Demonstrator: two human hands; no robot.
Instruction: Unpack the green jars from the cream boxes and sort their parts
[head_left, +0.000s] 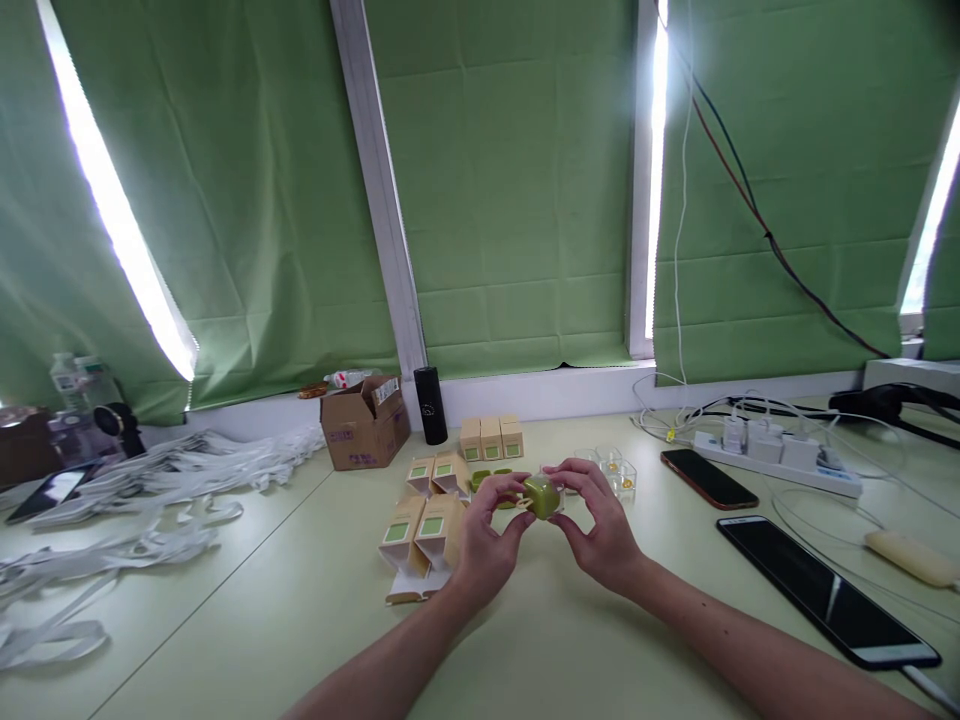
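Observation:
A small shiny green object [541,497] is held above the table between both hands. My left hand [491,530] pinches its left side with thumb and fingers. On its right side, the thumb and fingers of my right hand [596,520] grip it, with something clear at that edge. Just left of my left hand stand open cardboard boxes with green squares [403,530]. Behind the hands are more green pieces [481,478], partly hidden. Small clear containers [621,477] with yellow bits inside sit behind my right hand.
Closed small boxes [491,438] stand at the back beside a black cylinder [430,405] and a brown carton [364,425]. White straps [165,480] cover the left. Phones [825,590] [709,478], a power strip [776,462] and cables lie right.

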